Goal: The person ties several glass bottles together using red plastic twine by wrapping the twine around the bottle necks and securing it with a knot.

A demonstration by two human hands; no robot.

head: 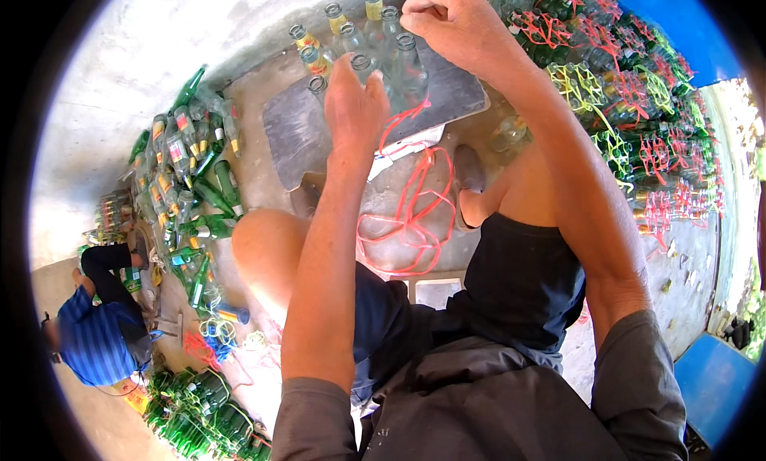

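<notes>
A group of clear glass bottles [410, 72], some with yellow neck labels, stands upright on a dark grey board [293, 132]. My left hand [358, 111] is at the near side of the group, its thumb and fingers apart around the view of one bottle neck [361, 62]. Its fingertips are partly hidden, so a grip on the glass cannot be made out. At the group's right, my right hand [455, 30] is raised with curled fingers close to a bottle mouth [389, 12]. Red plastic strapping [413, 221] runs from the bottles' foot to a loose tangle on the floor.
Loose green and clear bottles [209, 191] are heaped at left. Strapped bottle bundles [628, 96] are stacked at right, and green bundles [197, 413] lie at lower left. A person in a striped blue shirt [105, 335] sits far left. A concrete wall [149, 72] rises behind.
</notes>
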